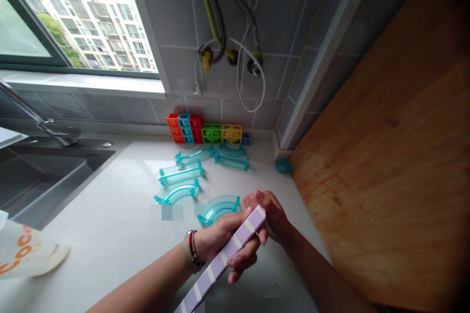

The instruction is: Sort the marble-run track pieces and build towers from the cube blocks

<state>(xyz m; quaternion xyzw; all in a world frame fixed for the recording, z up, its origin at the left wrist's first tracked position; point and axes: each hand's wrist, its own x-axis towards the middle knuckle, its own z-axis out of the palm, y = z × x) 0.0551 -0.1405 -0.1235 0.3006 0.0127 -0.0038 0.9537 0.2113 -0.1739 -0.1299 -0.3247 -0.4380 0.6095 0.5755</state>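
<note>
A long lilac bar with white stripes [217, 265] runs slantwise from the bottom edge up to my hands. My left hand [216, 237], with a bracelet at its wrist, is closed round the bar from beneath, thumb along one side. At the bar's upper end, my right hand [276, 217] has its fingers curled against the tip; part of its grip is hidden behind the bar. Just beyond my left hand lies a curved translucent teal track piece [220, 209]. Farther back are another curved teal piece [179, 191] and a straight teal piece [181, 173].
More teal track pieces [232, 159] lie before a row of coloured blocks [212, 133] along the tiled wall. A sink [66, 168] and a white cup [35, 252] are at left. A roll of teal tape [283, 166] sits by the wooden board [370, 156] at right.
</note>
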